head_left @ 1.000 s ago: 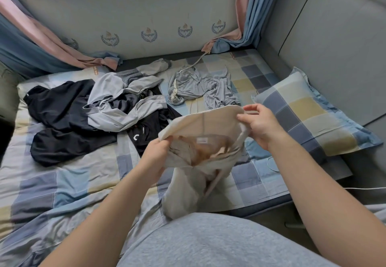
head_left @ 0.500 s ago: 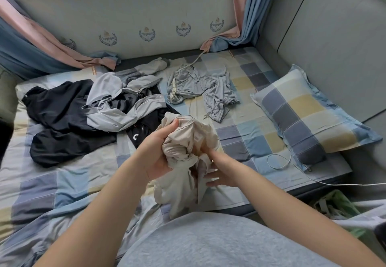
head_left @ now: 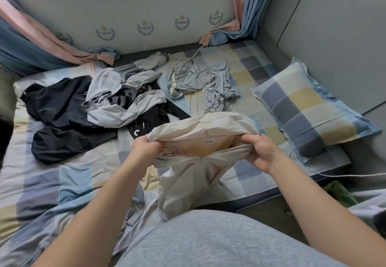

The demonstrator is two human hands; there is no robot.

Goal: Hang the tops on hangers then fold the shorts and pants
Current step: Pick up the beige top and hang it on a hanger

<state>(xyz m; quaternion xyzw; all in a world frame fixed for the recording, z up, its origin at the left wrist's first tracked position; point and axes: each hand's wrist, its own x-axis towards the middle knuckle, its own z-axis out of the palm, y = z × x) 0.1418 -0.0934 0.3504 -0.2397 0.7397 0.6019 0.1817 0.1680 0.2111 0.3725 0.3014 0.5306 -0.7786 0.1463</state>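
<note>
A beige zip-up jacket (head_left: 188,181) hangs in front of me above the bed, collar side up, its inner label showing. My left hand (head_left: 144,151) grips the collar's left end, and my right hand (head_left: 262,152) grips its right end, holding the neck opening stretched wide. Behind it on the bed lie grey drawstring shorts (head_left: 200,78), a light grey jacket (head_left: 123,104) and black garments (head_left: 60,116) in a heap. No hanger shows in this view.
The checked bedsheet (head_left: 62,179) covers the bed. A checked pillow (head_left: 309,110) leans at the right by the grey padded wall. A white cable (head_left: 334,175) runs off the bed's right edge. Pink and blue curtains (head_left: 31,43) hang at the back corners.
The jacket was bunched in my left hand half a second ago. Now both hands have moved apart and spread the collar open between them.
</note>
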